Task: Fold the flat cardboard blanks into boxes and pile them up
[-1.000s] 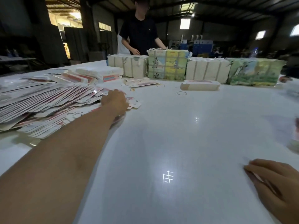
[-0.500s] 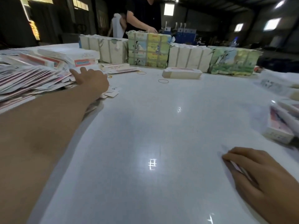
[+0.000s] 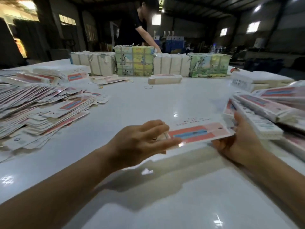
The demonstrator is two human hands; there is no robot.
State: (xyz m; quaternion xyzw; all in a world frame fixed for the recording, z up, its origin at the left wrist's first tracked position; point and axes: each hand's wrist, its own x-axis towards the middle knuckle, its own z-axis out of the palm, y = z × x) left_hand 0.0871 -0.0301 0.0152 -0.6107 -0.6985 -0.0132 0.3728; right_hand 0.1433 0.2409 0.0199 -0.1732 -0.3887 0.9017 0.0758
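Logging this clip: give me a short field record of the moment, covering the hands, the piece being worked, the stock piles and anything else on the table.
left hand: grips the left end of the blank, fingers curled over its edge
right hand: holds the right end, thumb up beside it
blank: flat, red and blue print up, held just above the table
unfolded blanks: loose heap, left side
folded boxes: piled at right
wrapped bundles: row along far edge
rubber band: lying loose mid-table
other person: stands behind the bundles
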